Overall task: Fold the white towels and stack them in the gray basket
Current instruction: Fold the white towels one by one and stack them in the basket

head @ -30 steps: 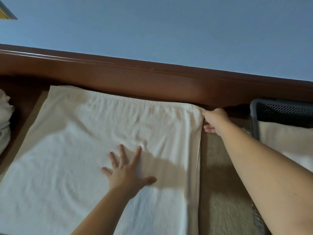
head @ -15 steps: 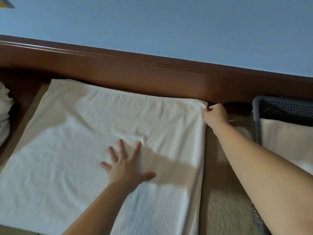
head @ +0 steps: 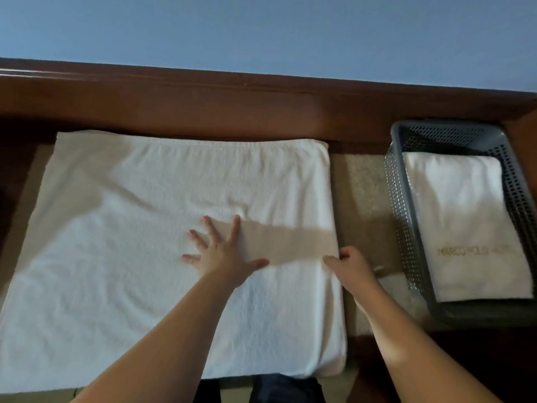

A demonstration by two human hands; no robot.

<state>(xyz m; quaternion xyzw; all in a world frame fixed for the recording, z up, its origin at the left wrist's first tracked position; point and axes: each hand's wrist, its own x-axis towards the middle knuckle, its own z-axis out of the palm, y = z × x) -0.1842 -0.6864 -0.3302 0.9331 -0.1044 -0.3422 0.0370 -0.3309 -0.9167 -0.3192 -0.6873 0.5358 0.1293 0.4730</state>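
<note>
One folded towel (head: 462, 225) already lies in the gray basket (head: 404, 216). My left hand (head: 220, 251) presses flat on the half-folded white towel (head: 145, 228); my right hand (head: 350, 267) pinches its right edge. More folds remain, I judge.

a plain white towel (head: 162, 242) with a fine looped texture lies on a beige, speckled surface (head: 360, 205). a gray basket (head: 406, 228), its walls patterned with small square holes, holds a white folded towel (head: 465, 216) bearing gold lettering. behind runs a dark reddish-brown wooden rail (head: 232, 103), and above it a flat pale blue wall (head: 261, 30).
</note>
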